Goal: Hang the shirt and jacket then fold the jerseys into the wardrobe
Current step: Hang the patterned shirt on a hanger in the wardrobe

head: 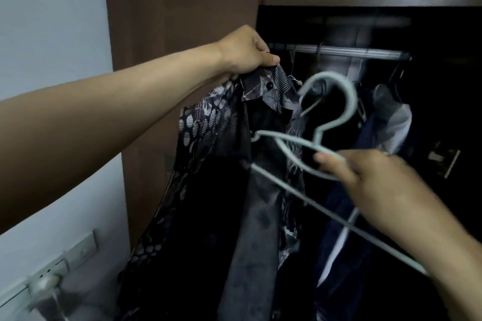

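shirt [208, 122] | dark, pale-patterned (buttoned collar) | gripped by left hand [245, 51]

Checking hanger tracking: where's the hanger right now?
Head view, centre-right: the hanger is held by the right hand, beside the patterned shirt, its hook below the wardrobe rail.

Pale wall [52, 21], left; wall socket [52, 266] low down (blurred); brown side panel [182, 8]; upper shelf [365, 0]; dim light.

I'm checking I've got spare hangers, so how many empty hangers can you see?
1: a pale hanger held by the right hand, before the open wardrobe. Others may hang hidden among the dark clothes.
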Available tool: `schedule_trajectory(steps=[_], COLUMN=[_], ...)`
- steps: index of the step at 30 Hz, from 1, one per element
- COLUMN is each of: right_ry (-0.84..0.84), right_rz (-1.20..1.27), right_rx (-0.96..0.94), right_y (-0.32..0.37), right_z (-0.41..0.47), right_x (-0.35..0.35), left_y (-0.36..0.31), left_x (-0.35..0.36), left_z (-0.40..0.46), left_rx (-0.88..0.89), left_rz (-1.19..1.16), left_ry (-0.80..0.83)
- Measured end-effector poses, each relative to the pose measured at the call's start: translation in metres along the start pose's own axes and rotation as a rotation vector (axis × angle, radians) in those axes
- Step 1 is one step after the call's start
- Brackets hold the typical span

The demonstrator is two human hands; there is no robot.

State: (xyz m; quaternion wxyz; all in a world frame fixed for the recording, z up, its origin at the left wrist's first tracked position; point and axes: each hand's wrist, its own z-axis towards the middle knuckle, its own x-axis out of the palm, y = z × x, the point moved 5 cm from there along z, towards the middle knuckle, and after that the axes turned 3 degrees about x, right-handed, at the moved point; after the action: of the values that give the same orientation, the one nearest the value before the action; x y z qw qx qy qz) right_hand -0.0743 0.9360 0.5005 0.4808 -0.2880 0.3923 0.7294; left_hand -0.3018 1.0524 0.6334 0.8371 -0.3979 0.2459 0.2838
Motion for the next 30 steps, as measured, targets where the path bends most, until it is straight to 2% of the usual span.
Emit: schedule_trajectory(steps=[3,4,7,9,11,13,15,17,21,24,27,29,30], right_ry=[0.105,0.124,0.256,0.240,0.119,0.027,0.009,0.027,0.040,0.023,-0.129,-0.312,-0.324], right_rz=[0.099,0.168,0.540,0.789,0.983,1.072,1.091,1.106,1.121,0.958,0.554,0.521,0.597], right_rx=[-0.068,-0.087,-0.158,-0.144,-0.078,-0.035,-0.029,-0.021,-0.038,-0.054,-0.005,-0.022,-0.018], right_y=[0.001,-0.003,0.001,0.000,-0.012,-0.026,-0.033,-0.031,-0.031,-0.030,-0.041,-0.045,-0.044], right_z=[0.027,0.040,0.059,0.061,0.060,0.060,0.063,0.065,0.066,0.074,0.071,0.038,0.016], right_x=[0.031,0.044,0.088,0.110,0.112,0.105,0.105,0.109,0.120,0.119,0.102,0.087,0.091], left_y=[-0.009,-0.010,-0.011,-0.008,-0.002,0.000,-0.006,-0.010,0.010,0.024,0.045,0.062,0.069], left_x=[0.016,0.021,0.035,0.039,0.031,0.027,0.035,0.041,0.046,0.044,0.030,0.016,0.010], left_z=[-0.007,-0.010,-0.015,-0.017,-0.019,-0.024,-0.032,-0.040,-0.044,-0.039,-0.026,-0.020,-0.018], left_rx=[-0.024,-0.060,-0.187,-0.191,-0.072,0.122,0.293,0.404,0.265,0.235,0.133,0.085,0.068], left_rz=[-0.075,-0.178,-0.521,-0.561,-0.316,0.111,0.474,0.716,0.653,0.618,0.476,0.397,0.359], left_ry=[0.018,0.018,0.010,-0.032,-0.077,-0.048,0.059,0.116,0.214,0.166,0.113,0.070,0.055])
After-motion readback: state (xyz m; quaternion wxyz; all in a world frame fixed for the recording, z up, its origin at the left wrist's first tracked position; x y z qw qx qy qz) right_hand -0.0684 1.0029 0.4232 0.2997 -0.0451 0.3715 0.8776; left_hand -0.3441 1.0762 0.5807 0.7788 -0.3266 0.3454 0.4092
